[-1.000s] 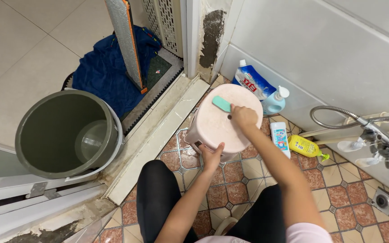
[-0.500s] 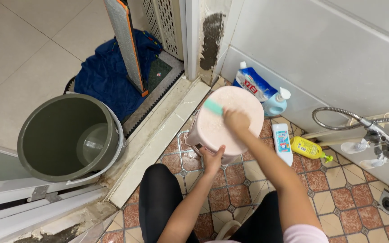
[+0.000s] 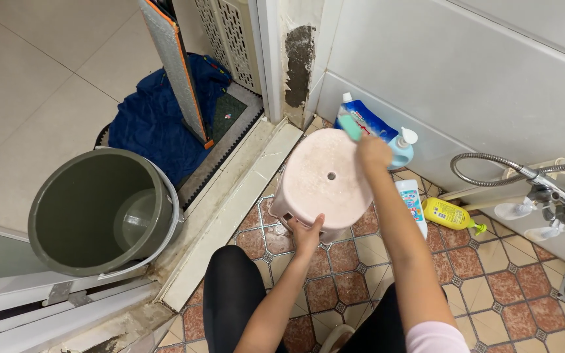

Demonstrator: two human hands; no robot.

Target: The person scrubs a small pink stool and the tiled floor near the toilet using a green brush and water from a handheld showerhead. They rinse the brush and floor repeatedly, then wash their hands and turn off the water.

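Against the white wall beyond your right hand (image 3: 374, 151) you see a blue refill pouch (image 3: 364, 121) with a white cap and red-and-white label, leaning on the wall. Just beside it stands a pale blue pump bottle (image 3: 401, 149) with a white pump head, partly hidden by your hand. Nearer you, on the tiled floor (image 3: 492, 274), a white tube-like bottle (image 3: 410, 204) with a blue, colourful label lies flat. Right of it lies a yellow bottle (image 3: 449, 214) with a green nozzle, on its side.
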